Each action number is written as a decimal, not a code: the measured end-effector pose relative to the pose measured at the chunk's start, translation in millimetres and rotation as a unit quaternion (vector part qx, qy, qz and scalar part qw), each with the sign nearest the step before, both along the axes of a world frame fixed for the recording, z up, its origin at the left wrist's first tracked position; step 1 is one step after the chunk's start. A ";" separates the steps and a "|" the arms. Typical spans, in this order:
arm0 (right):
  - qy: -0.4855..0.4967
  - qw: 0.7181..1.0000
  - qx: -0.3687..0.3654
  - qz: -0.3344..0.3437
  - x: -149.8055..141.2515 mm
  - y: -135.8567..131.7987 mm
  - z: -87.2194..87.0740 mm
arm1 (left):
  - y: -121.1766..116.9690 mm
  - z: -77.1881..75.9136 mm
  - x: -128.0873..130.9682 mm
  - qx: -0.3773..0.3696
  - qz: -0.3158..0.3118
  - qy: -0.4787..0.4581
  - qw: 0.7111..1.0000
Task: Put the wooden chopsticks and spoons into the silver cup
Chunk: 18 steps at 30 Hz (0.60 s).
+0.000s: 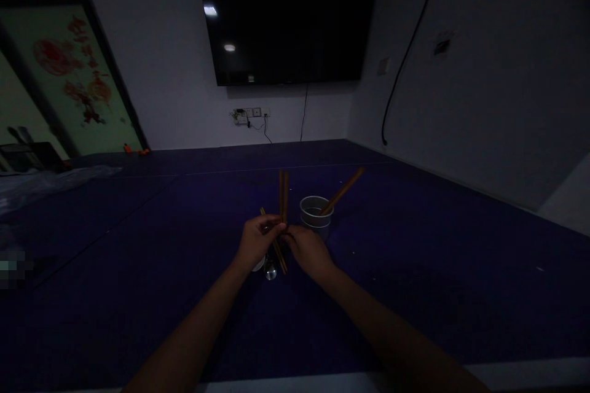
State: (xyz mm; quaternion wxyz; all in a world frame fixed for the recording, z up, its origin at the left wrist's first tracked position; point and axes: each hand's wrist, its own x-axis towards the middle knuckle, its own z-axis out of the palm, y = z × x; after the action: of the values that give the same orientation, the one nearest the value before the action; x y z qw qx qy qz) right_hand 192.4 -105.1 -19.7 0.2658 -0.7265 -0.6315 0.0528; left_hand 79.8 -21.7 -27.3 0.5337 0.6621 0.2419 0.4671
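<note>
Two upright chopsticks (284, 190) rise from between my hands, side by side. My left hand (259, 237) is closed on them from the left. My right hand (306, 247) meets it from the right, its fingertips closed around the chopsticks' lower part. Just right of my hands stands a grey metal cup (316, 221), with more chopsticks (343, 191) leaning out over its right rim. Beneath my hands other chopsticks (279, 256) lie at a slant, partly hidden. Beside them rests a shiny spoon (270, 270), next to a pale round-edged thing (259, 264) mostly covered by my left hand.
All of this is on a dark blue covered surface (415, 270). Clear plastic wrap (55, 184) lies at the far left, near small orange items (136, 150). A television (290, 18) hangs on the back wall above power sockets (251, 113). The room is dim.
</note>
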 end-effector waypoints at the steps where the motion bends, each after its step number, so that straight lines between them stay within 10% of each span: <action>1: 0.001 1.000 -0.004 0.000 0.0 0.0 -0.1 | -0.2 -0.4 0.1 0.001 0.000 0.006 1.000; 18: -0.074 0.997 -0.031 0.009 1.4 0.2 -1.0 | -0.9 -2.1 -2.1 0.035 -0.021 0.039 0.998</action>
State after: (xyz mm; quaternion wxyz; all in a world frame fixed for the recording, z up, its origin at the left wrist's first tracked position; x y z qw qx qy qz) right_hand 193.8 -105.0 -20.7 0.1948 -0.7307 -0.6540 0.0209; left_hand 77.7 -22.6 -29.4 0.5096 0.7033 0.2322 0.4379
